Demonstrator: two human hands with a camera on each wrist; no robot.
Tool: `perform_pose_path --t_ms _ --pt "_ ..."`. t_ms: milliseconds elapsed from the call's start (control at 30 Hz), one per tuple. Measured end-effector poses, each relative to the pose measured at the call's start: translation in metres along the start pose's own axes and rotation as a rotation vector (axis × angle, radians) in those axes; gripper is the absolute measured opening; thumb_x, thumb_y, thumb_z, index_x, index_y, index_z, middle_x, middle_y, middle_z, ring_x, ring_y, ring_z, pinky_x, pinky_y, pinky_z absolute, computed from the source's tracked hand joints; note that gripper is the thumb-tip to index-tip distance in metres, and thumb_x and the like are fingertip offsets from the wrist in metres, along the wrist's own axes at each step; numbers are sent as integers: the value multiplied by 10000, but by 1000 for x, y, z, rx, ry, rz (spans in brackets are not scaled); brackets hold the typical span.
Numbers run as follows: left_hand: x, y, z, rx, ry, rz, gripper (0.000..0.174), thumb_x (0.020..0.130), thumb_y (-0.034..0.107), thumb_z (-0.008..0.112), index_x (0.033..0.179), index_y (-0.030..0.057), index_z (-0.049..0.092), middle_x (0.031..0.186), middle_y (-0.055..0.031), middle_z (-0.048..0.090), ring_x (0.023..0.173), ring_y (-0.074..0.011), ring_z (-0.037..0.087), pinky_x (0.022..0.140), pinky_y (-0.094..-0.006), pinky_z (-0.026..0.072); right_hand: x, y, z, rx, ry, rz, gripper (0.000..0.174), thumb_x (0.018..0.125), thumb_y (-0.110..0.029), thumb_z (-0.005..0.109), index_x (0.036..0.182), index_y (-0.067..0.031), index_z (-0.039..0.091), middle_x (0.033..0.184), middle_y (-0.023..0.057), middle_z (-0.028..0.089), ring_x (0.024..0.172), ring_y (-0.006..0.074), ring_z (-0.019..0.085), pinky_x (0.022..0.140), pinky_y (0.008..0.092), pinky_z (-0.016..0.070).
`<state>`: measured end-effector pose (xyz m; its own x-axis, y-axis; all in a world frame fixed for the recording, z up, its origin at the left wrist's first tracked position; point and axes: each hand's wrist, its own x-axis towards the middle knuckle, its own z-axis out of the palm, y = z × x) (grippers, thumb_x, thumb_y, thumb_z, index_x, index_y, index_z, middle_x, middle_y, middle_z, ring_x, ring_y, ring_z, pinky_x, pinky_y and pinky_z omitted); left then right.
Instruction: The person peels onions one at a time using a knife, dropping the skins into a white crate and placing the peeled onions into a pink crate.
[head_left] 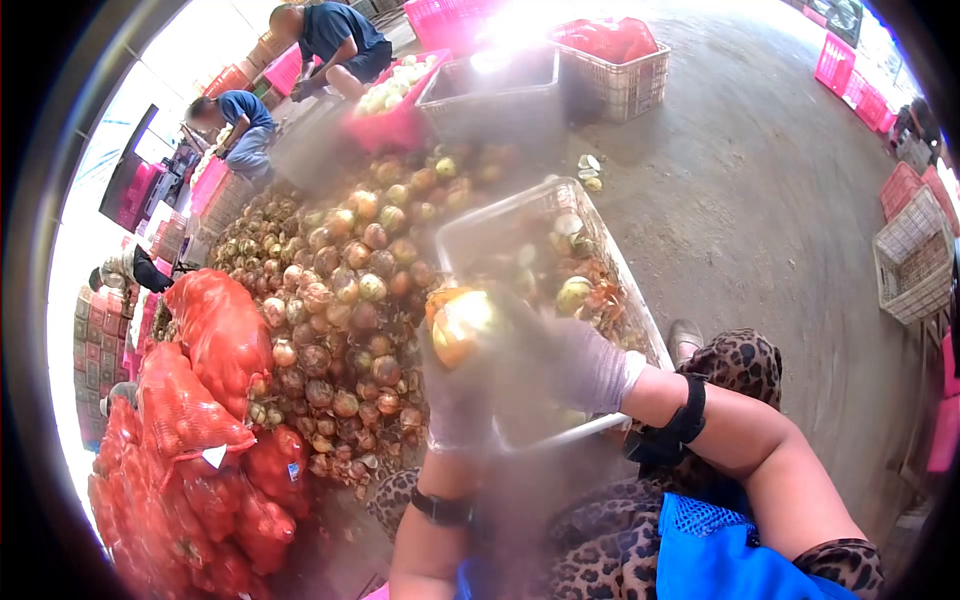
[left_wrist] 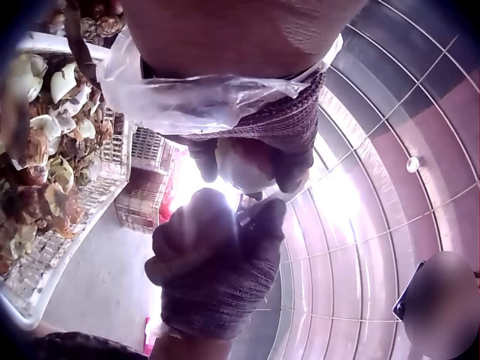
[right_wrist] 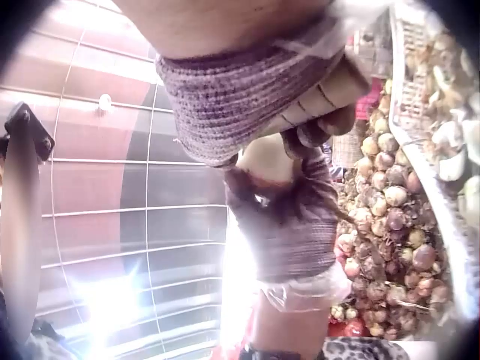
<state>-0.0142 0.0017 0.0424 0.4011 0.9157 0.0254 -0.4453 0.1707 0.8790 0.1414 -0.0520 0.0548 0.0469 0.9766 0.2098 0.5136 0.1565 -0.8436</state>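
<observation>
Low over the lap, my gloved left hand (head_left: 455,400) grips an onion (head_left: 455,325) with brown skin, its top bright with glare. Pale, peeled flesh of this onion shows between the hands in the right wrist view. Close against it, my gloved right hand (left_wrist: 217,270) has its fingers curled. A thin edge like a small knife (left_wrist: 251,215) pokes out by that thumb, the rest hidden in the fist. Beside the hands stands a white plastic crate (head_left: 580,430) holding peeled onions (head_left: 573,295) and loose brown skins. Haze blurs the middle of the head view.
A wide heap of unpeeled onions (head_left: 350,290) covers the floor ahead and left. Filled red mesh sacks (head_left: 215,350) are stacked at the left. Farther off are two people (head_left: 330,40), a pink crate (head_left: 385,130) of peeled onions and another crate (head_left: 620,85) with red sacks.
</observation>
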Motion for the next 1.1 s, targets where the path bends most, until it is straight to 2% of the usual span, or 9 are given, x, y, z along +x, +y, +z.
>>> perform_pose_path --t_ms 200,267,333,500,633,733,867,933,1100 --pt "-7 9 9 -7 20 -72 786 665 166 702 1365 56 361 1245 -140 498 1117 -287 534 1025 -405 443 0 13 -1 293 -33 -72 478 916 -162 537 1367 -41 435 1082 185 627 955 275 638 874 347 500" --pt "-6 6 0 -126 -63 -146 776 668 200 686 1359 46 368 1268 -148 488 1134 -298 527 1032 -418 435 2 21 -3 408 -63 30 439 921 -131 518 1341 -15 459 1062 172 633 941 257 635 866 342 503" --pt "-5 -2 -8 -211 -99 -203 785 683 320 680 1347 23 383 1308 -158 474 1175 -312 512 1039 -437 423 8 4 -14 876 -85 481 430 885 -82 527 1299 28 483 1173 175 582 980 251 615 871 338 505" --pt "-12 5 8 -430 -302 -308 920 679 678 664 1319 62 424 1208 -145 546 1114 -321 534 969 -430 460 19 74 13 -294 38 -209 430 786 -70 581 1204 22 540 1190 161 556 1077 266 579 831 354 523" --pt "-13 15 19 -764 -478 -325 963 708 804 524 1327 72 430 1221 -165 546 1082 -309 553 856 -394 503 14 68 -3 79 -13 69 558 875 -187 557 1398 -113 379 854 3 534 745 93 510 621 242 460" --pt "-9 11 4 -704 -323 -348 995 687 839 502 1329 82 440 1252 -149 534 1079 -275 557 883 -402 500 13 34 -15 343 -134 100 458 745 -131 638 1173 -82 484 1128 125 450 961 233 520 766 305 491" --pt "0 -18 -4 -358 -178 -238 995 671 804 572 1308 49 459 1223 -94 555 1049 -215 565 914 -340 499 -6 -2 1 213 89 -168 504 778 -117 594 1254 -12 468 1152 221 546 1074 303 585 861 398 497" --pt "-3 -4 15 -186 -271 -317 951 687 741 630 1292 27 464 1209 -84 559 1042 -200 567 898 -320 507 -9 -3 5 539 79 127 570 859 -161 531 1381 -12 357 1045 224 611 1041 318 606 861 415 488" --pt "2 -22 -21 -12 -114 -204 767 728 481 769 1239 -13 483 1157 -101 578 1005 -214 586 874 -321 519 0 14 5 176 -49 124 634 903 -210 512 1440 3 251 1058 259 615 1019 379 600 865 431 474"
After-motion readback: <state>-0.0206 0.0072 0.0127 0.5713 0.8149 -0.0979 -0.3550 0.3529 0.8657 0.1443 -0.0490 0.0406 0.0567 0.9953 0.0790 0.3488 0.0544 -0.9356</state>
